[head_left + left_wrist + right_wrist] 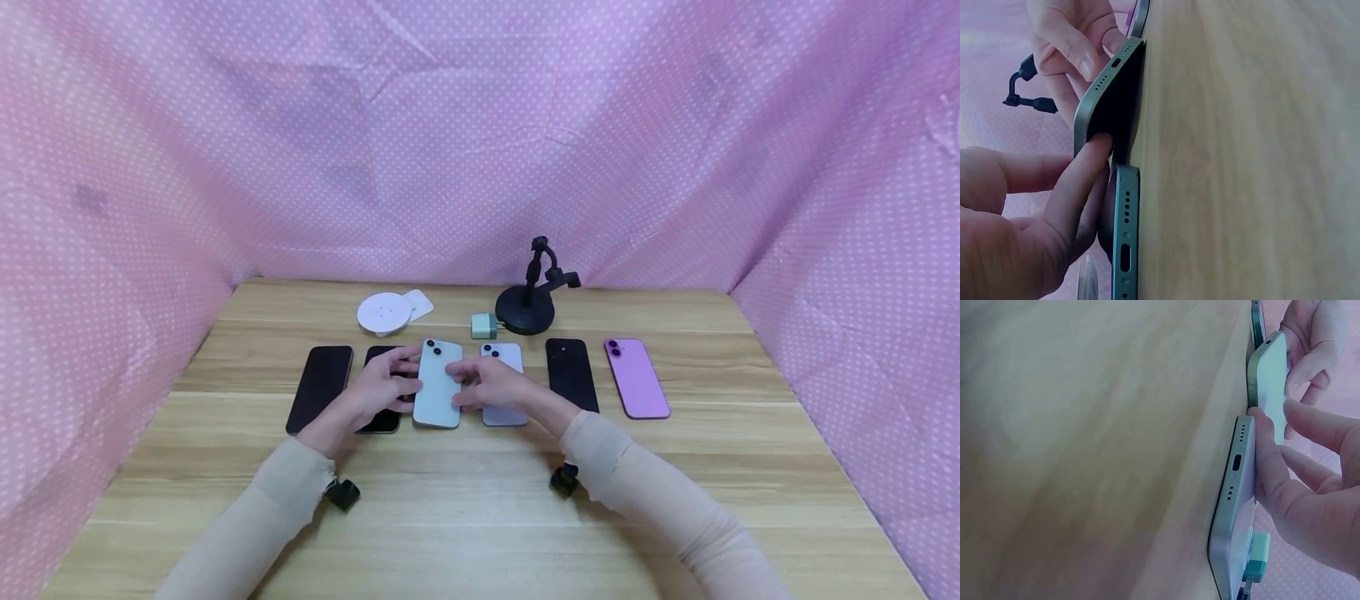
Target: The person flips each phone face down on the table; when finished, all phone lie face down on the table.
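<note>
A pale green smartphone (pixel 437 392) lies back up between my hands, its left edge tilted off the table. My left hand (pixel 381 383) pinches that raised edge; in the left wrist view one fingertip (pixel 1102 145) reaches beneath the phone. From the other side, my right hand (pixel 491 385) has relaxed fingers at the phone's right edge and over its back. Under the right hand lies a lavender smartphone (pixel 504 415), back up. A dark smartphone (pixel 384 422) is partly hidden beneath the left hand.
Farther left is a smartphone with a black screen (pixel 321 385). To the right lie a black smartphone (pixel 572 375) and a purple one (pixel 637 379). Behind the row are a white round disc (pixel 384 313), a green charger plug (pixel 483 326) and a black stand (pixel 527 310).
</note>
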`<state>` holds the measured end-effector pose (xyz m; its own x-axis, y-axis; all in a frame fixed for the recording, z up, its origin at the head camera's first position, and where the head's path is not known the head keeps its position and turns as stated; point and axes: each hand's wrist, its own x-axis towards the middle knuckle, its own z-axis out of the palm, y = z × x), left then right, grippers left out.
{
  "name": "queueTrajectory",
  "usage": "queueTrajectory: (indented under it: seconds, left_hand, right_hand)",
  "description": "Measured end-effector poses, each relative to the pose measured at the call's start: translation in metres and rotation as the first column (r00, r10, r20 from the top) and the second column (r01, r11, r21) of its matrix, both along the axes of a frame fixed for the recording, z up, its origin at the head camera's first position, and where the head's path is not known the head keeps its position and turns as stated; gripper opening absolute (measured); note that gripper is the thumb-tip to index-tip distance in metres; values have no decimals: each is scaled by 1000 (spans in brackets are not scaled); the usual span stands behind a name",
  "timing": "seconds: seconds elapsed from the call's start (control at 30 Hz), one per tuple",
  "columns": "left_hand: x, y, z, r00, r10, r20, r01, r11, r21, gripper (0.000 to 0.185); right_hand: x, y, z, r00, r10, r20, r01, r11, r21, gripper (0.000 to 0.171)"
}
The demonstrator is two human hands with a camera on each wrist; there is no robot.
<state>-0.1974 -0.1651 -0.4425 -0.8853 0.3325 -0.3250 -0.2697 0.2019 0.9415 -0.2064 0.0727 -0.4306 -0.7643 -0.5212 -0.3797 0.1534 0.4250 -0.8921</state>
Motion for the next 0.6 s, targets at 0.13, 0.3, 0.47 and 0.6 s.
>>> queueTrajectory:
  seconds: [0.13,0.3,0.47,0.6]
  left_hand:
    - [1,-1,0,998,-36,-46,32,996,-79,64]
    - [3,0,2,989,-85,-124,58,977,-203,62]
    - [5,3,5,987,-92,-132,55,965,-257,63]
    - [7,4,5,986,-96,-134,55,958,-280,63]
  right_hand:
    - [-2,-1,-1,1000,22,-15,-22,1000,7,58]
    - [-3,-3,-2,998,51,-44,-50,998,34,60]
    - [-3,-5,-3,992,75,-101,-66,994,92,62]
    - [-2,-7,-4,982,104,-157,-82,987,136,64]
